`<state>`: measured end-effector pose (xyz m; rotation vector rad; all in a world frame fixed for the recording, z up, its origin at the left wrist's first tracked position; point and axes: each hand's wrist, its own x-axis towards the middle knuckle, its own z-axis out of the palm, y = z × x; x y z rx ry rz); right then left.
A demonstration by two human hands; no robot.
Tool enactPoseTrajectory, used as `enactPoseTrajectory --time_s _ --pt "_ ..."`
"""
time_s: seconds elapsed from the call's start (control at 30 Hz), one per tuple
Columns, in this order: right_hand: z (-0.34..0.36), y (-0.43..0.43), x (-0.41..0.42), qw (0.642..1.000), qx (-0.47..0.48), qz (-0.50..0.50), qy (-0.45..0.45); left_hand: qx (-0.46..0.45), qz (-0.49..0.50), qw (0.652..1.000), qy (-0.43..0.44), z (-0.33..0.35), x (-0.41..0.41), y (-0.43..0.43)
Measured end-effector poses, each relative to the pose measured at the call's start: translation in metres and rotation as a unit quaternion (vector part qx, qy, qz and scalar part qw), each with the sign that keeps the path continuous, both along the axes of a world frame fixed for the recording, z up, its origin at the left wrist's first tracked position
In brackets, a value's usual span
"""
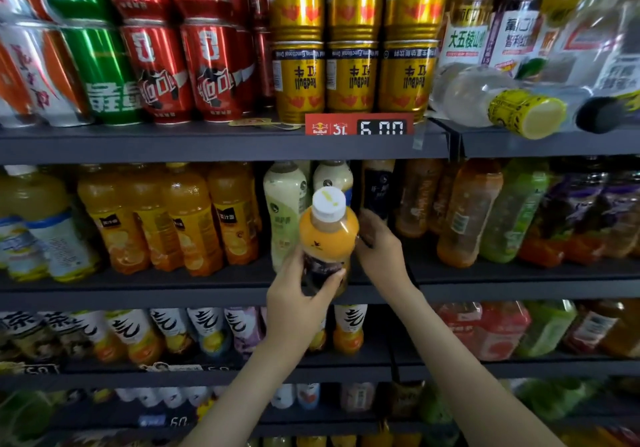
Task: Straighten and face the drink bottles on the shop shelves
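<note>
At the centre of the frame, the left hand (298,294) gripped an orange bottle (329,235) round its dark label, holding it tilted in front of the middle shelf (173,290). Its white cap (328,204) pointed towards the camera. The right hand (381,252) was just right of the bottle, and whether it held anything could not be told.

Below the red price tag (358,124), the orange bottle (328,238) has a white cap marked yellow and a dark label. Above the tag stand gold cans (353,76) lettered black. Up and left of it are red cans (214,72) and a green can (104,72) with white characters.
</note>
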<state>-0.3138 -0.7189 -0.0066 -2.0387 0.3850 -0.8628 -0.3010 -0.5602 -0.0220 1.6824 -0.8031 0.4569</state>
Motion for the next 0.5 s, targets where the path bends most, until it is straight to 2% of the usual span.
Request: enactPoseTrajectory --time_s 0.2,0.37,0.5 --pt "0.007 -0.030 -0.059 0.995 0.013 -0.004 -0.098 0.015 -0.023 1.000 -0.015 0.008 -0.019 -0.063" --pt "-0.008 -0.058 -0.072 0.996 0.009 0.013 -0.087 0.054 0.024 0.998 -0.006 0.005 -0.022 -0.114" --pt "-0.015 -0.071 -0.072 0.998 0.010 0.061 -0.032 0.059 0.082 0.993 0.056 0.008 -0.020 -0.136"
